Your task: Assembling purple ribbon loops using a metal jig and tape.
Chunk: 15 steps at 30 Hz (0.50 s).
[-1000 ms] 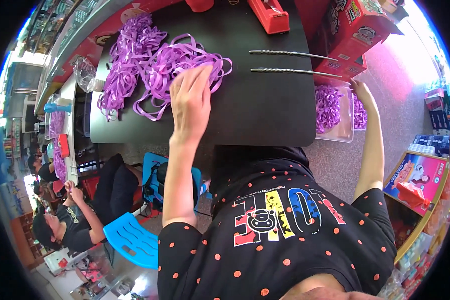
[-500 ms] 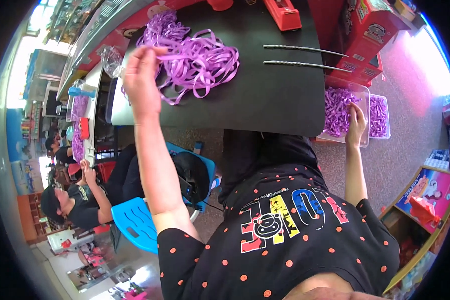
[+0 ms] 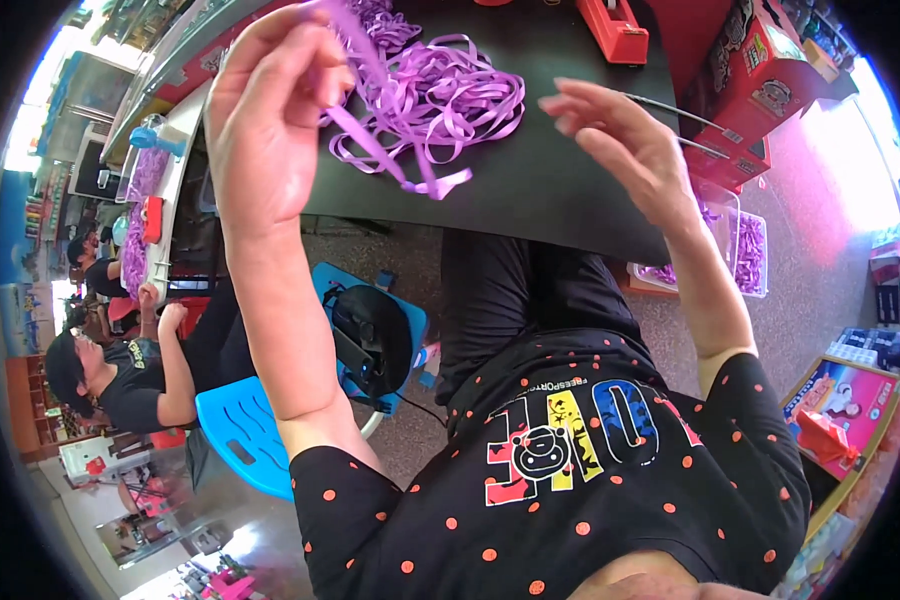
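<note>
My left hand is raised in front of me and pinches a strip of purple ribbon that hangs down to the right from my fingers. My right hand is lifted beside it with the fingers apart and holds nothing; it is a short way right of the ribbon's loose end. Behind both hands a tangled pile of purple ribbon lies on the black table.
A red tape dispenser stands at the table's back. Red cartons and a clear tray of purple pieces are at the right. A blue chair with a black bag and seated people are at the left.
My left hand has lifted a ribbon strip off the pile and brought it toward me. My right hand has come up from the tray at the right to beside the strip.
</note>
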Motion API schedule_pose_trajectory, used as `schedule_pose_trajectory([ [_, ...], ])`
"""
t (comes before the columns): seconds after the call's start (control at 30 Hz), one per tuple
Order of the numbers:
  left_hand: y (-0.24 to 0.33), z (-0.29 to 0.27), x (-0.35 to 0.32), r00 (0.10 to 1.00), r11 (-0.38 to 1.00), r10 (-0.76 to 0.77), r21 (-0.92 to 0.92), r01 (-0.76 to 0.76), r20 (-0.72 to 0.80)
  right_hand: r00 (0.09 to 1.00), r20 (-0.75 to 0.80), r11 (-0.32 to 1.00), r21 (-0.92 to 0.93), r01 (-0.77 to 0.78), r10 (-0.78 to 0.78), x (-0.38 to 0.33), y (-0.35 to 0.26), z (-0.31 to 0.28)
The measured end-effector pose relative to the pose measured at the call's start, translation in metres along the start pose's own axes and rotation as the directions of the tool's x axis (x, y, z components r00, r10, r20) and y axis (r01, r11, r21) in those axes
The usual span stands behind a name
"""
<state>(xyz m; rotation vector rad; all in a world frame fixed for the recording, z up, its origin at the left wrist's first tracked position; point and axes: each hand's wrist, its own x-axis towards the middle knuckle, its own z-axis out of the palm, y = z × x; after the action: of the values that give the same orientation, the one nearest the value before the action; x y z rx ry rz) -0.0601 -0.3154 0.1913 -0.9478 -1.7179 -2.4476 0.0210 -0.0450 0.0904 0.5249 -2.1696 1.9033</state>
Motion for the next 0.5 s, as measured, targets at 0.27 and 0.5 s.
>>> schedule_pose_trajectory([
  [0.27, -0.011, 0.014, -0.009, 0.976, 0.981, -0.191, -0.022, 0.194, 0.102, 0.972, 0.123, 0.980, 0.044, 0.196, -0.200, 0.075, -0.025, 0.039],
  [0.5, -0.032, -0.011, 0.006, 0.954, 0.893, -0.272, -0.335, 0.300, 0.126, 0.931, 0.279, 0.928, -0.219, 0.301, -0.236, 0.062, -0.019, 0.042],
])
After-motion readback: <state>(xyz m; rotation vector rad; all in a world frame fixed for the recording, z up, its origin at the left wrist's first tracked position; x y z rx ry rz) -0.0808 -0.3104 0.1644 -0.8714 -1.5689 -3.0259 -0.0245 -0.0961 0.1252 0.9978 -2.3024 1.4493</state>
